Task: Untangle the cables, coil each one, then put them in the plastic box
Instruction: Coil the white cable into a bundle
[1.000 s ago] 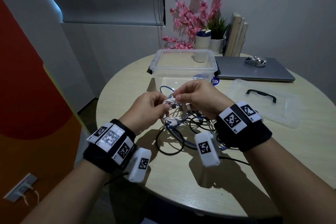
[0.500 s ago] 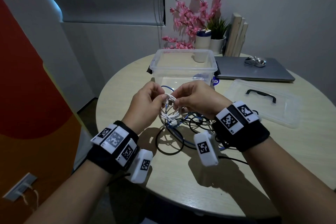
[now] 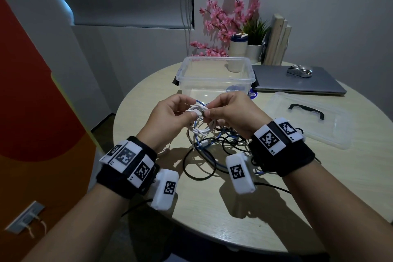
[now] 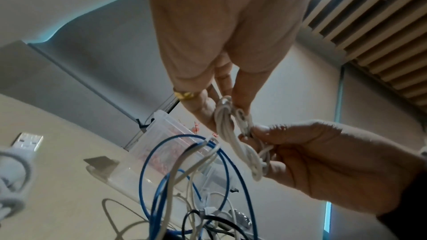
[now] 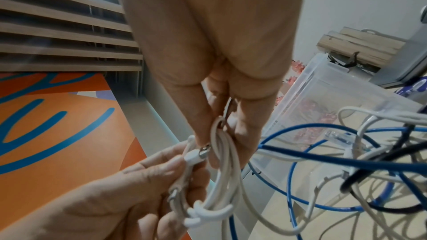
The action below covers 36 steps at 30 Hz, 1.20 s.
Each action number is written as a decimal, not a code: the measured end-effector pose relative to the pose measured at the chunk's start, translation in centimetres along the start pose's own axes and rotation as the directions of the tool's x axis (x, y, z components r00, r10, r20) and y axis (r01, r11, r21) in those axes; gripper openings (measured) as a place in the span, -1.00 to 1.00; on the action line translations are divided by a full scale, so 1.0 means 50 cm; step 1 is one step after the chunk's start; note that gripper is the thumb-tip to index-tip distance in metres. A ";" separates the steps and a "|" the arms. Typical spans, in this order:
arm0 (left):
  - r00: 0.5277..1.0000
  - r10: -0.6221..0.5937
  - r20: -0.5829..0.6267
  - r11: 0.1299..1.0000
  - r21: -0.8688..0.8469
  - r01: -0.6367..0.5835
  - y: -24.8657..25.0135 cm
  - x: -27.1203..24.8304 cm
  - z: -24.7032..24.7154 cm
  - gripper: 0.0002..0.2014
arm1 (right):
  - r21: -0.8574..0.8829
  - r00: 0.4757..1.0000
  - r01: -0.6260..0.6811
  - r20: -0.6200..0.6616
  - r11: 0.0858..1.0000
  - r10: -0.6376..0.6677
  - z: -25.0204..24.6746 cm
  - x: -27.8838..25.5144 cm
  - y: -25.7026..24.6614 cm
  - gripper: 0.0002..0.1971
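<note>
While both forearms reach forward over the round worktop, the two hands meet in the air just in front of the clear plastic box, raised above the heap of cables. The left hand is turned with its back toward the head camera, wrist strapped in a black band with coded tags, and its thumb and fingertips pinch the white cable, which is gathered into a small bundle of loops. The right hand mirrors it from the other side, fingers curled inward, thumb and forefinger pinching the same white bundle close to where the left hand holds it, so the fingertips of the two hands nearly touch. From the right wrist view the bundle hangs as several parallel loops between the two hands, and a white connector with a metal tip lies at the left hand's fingertips. From the left wrist view a gold ring shows on one finger of the left hand, and the loops run from it down into the right palm.

Below the hands, the blue cable and the black cable lie tangled on the worktop with loose white strands among them. The box stands open behind them; its lid lies flat to the right, near a closed laptop
</note>
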State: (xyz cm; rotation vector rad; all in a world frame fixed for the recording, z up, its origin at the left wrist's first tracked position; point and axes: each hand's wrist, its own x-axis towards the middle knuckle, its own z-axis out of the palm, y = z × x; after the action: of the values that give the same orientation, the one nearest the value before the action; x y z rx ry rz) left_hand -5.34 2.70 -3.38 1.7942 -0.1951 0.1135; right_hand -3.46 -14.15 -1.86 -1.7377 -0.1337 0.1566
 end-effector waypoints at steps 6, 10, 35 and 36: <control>0.998 0.064 -0.023 0.947 0.316 -0.054 -0.004 0.005 0.004 -0.90 | -0.025 1.000 -0.017 0.014 1.000 0.017 0.006 -0.006 0.001 -0.92; 0.991 0.130 -0.044 0.896 0.432 -0.098 -0.008 0.000 0.011 -0.92 | -0.049 0.999 -0.031 0.021 0.998 0.032 0.008 -0.008 -0.004 -0.94; 0.966 -0.257 0.028 0.937 -0.238 0.257 0.023 -0.003 -0.011 -0.77 | -0.079 0.996 0.028 0.087 0.996 -0.021 0.008 -0.009 -0.008 -0.88; 0.960 -0.279 0.015 0.932 -0.237 0.275 0.021 -0.003 -0.011 -0.74 | -0.095 0.996 0.033 0.084 0.995 -0.025 0.012 -0.007 -0.007 -0.86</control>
State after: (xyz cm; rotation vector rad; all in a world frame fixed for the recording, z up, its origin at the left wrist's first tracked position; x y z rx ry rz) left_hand -5.66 2.99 -2.27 1.5628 0.0585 -0.0921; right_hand -3.93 -13.58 -1.58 -1.8246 -0.2308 0.2040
